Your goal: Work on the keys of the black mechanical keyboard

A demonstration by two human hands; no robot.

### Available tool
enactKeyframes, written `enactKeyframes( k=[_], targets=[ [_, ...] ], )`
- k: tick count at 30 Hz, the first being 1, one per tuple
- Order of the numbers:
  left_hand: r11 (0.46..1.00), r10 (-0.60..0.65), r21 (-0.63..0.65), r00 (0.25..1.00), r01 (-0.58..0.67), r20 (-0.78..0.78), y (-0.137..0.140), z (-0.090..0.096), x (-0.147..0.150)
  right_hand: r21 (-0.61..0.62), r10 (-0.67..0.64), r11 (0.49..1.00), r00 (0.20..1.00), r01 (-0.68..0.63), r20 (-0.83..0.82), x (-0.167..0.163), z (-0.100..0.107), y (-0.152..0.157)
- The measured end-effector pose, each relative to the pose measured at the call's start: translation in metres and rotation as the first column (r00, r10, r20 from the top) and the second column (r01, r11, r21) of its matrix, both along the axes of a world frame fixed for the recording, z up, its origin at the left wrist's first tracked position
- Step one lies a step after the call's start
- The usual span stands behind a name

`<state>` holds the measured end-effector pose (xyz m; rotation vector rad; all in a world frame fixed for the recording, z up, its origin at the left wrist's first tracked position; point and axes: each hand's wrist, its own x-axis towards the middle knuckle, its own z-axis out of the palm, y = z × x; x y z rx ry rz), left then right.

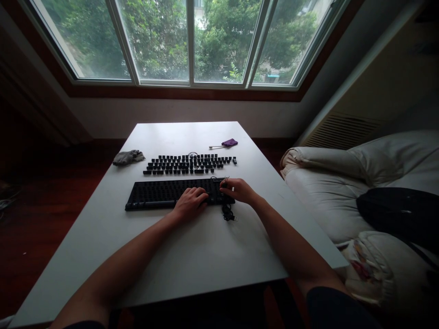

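A black keyboard [156, 194] lies across the white table, many of its key positions looking bare. My left hand [192, 201] rests on its right half, palm down, fingers laid out loosely and holding nothing. Over the keyboard's right end, my right hand [240, 189] is closed in a pinch. Thin wire ends stick up at its fingertips, looking like a wire keycap puller [225, 179]; the fingers hide most of it. Behind the keyboard, loose black keycaps [181, 164] stand in rows. A bundled black cable [227, 212] lies just in front of the keyboard's right end.
A crumpled grey cloth [128, 157] sits at the table's left edge. Toward the back right lie a purple pouch [229, 142] and a thin light stick [216, 147]. To the right stands a pale sofa [318, 183] with a dark bag [398, 214] on it.
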<state>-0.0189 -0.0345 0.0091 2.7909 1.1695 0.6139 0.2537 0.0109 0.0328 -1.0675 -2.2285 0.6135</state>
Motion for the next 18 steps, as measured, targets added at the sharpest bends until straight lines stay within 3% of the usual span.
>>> enactKeyframes(
  k=[7,18],
  targets=[
    [1.0,0.002,0.004,1.0,-0.002,-0.007,-0.001,0.001,0.001,0.069,0.047,0.996,0.997,-0.051,0.054,0.001,-0.003,0.001],
    [1.0,0.014,0.005,1.0,-0.014,-0.009,0.0,0.0,0.0,-0.047,0.002,0.999,0.998,-0.005,-0.062,-0.001,-0.015,0.006]
  ],
)
